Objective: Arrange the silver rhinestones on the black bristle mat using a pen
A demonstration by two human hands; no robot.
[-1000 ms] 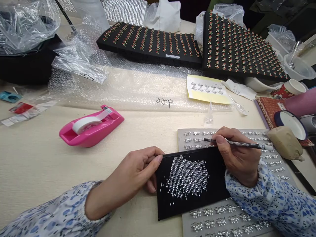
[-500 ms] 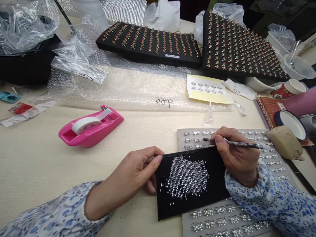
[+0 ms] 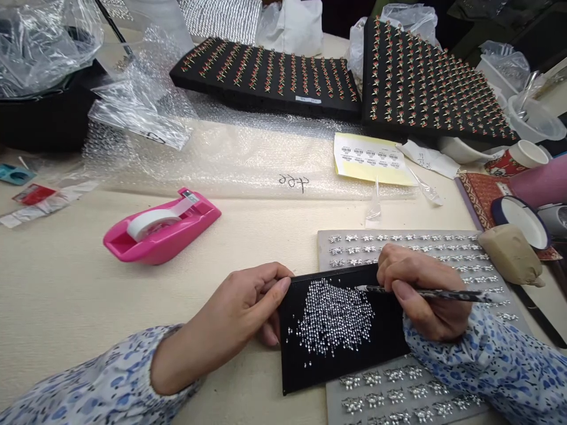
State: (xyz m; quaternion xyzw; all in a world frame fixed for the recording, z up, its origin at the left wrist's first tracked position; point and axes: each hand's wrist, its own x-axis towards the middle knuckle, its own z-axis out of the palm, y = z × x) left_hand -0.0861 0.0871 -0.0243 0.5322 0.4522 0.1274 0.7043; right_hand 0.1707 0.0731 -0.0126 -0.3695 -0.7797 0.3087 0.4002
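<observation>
My left hand (image 3: 248, 307) pinches the upper left corner of a black tray (image 3: 385, 330), thumb on top and fingers beneath. A patch of small sparkling rhinestones (image 3: 334, 319) covers the tray's middle and left part. Between the thumb and fingers of my right hand (image 3: 425, 292) is a dark, speckled pencil-like stick (image 3: 460, 294). Its pale tip points left and is at the upper right edge of the rhinestones. Under the tray lies a grey foam board (image 3: 325, 239) with rows of silver flower-shaped jewellery pieces (image 3: 394, 392). The tray and my right arm hide part of those rows.
A pink tape dispenser (image 3: 163, 230) stands left of the tray. Beige putty (image 3: 509, 254) rests on the board's right edge. Behind are a barcode label sheet (image 3: 370, 158), bubble wrap (image 3: 221, 159) and two black foam boards (image 3: 266, 74) with red-and-green pieces. A paper cup (image 3: 518, 162) is at right.
My right hand has moved down, bringing the stick's tip from above the silver pieces to the edge of the rhinestones. My left hand and the tray stay in place.
</observation>
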